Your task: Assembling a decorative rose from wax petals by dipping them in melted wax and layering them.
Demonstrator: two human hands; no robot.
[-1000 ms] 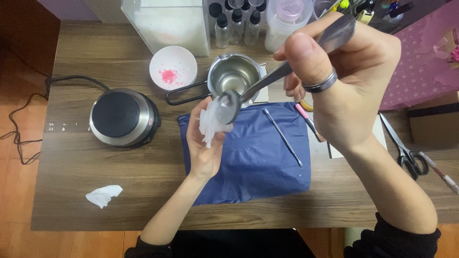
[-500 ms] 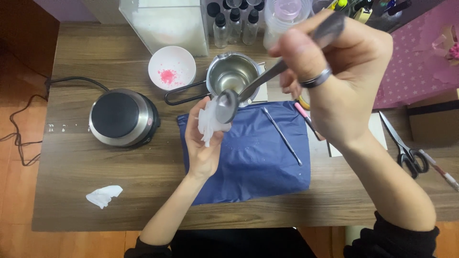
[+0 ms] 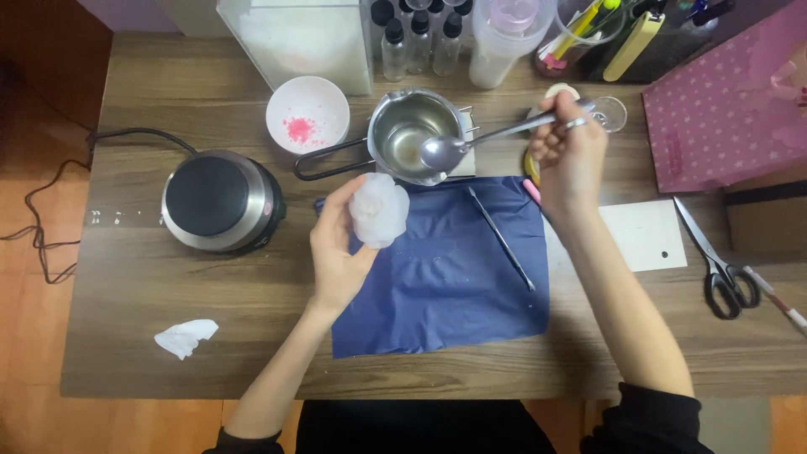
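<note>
The spoon (image 3: pixel 471 143) sits in my right hand (image 3: pixel 570 151), fingers clenched around the far end of its handle, a ring on one of them. Its bowl hangs over the rim of the small metal pot (image 3: pixel 409 134). My left hand (image 3: pixel 340 244) curls loosely around a crumpled white tissue (image 3: pixel 379 209), thumb and fingertips pinching it above the blue cloth (image 3: pixel 445 261).

A second ago the spoon bowl was pressed into the tissue, close to the camera; now my right hand has dropped back toward the table and the two are apart.

The spoon is shiny steel, long-handled, its bowl looking clean. A thin metal rod (image 3: pixel 501 239) lies on the cloth.
</note>
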